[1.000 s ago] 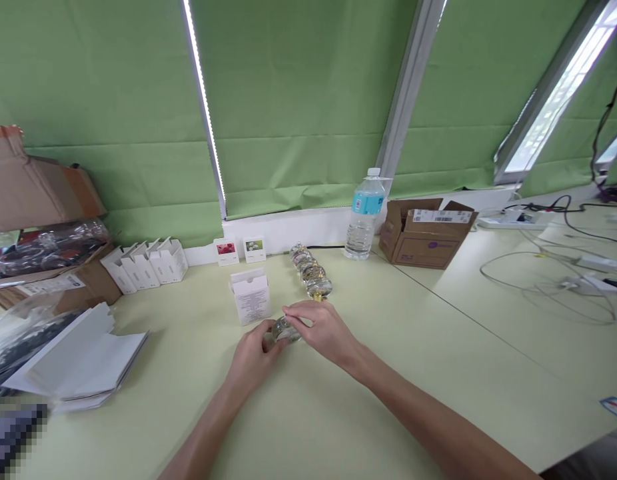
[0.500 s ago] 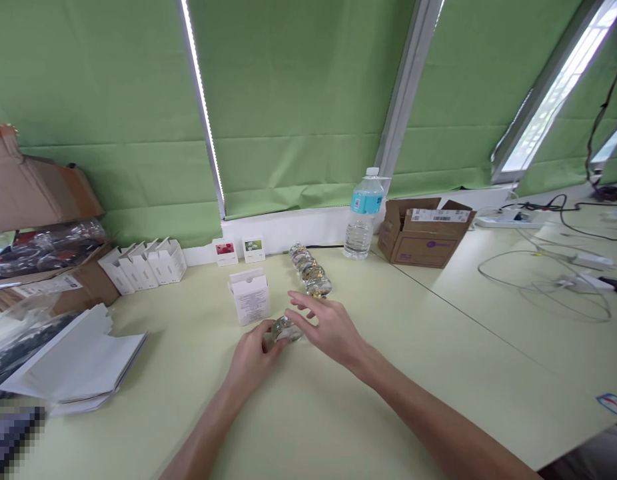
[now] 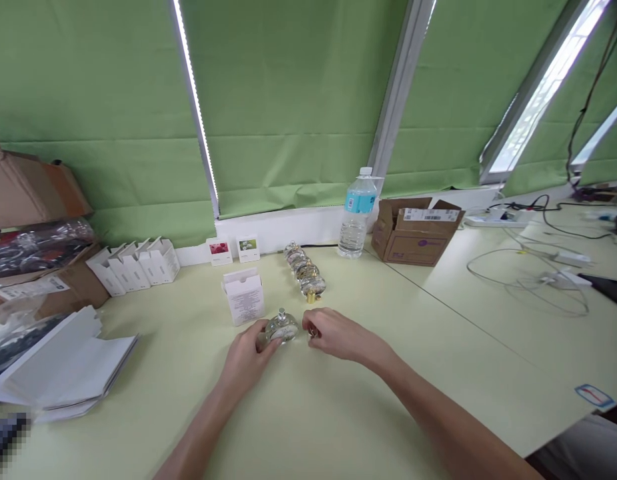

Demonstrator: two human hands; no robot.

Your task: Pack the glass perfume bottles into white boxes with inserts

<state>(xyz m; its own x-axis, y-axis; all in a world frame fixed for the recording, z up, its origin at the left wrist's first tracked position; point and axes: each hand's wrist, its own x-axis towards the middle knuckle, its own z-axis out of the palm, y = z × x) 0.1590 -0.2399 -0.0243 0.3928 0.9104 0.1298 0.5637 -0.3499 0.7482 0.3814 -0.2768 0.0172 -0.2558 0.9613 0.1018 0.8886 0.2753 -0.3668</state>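
A round glass perfume bottle [image 3: 282, 328] stands on the table, its silver spray nozzle bare on top. My left hand [image 3: 248, 350] grips it from the left, thumb in front and fingers behind. Just to its right, my right hand [image 3: 338, 335] has its fingers closed around a small shiny cap [image 3: 313, 331], mostly hidden by them. Behind the hands, a row of similar glass bottles [image 3: 304, 270] runs away toward the wall, with gold parts showing. A white carton [image 3: 244, 300] with printed text stands upright, flap up, behind my left hand.
Several white cartons [image 3: 133, 268] and two small picture cards [image 3: 248, 249] line the back left. A water bottle [image 3: 356, 217] and open cardboard box [image 3: 416, 233] stand at the back right. Papers [image 3: 73, 367] lie left; cables [image 3: 528, 267] spread on the right.
My right hand has moved from over the bottle's top down to its right side, with its fingers now closed on the cap. The nozzle shows; my left hand still holds the bottle.
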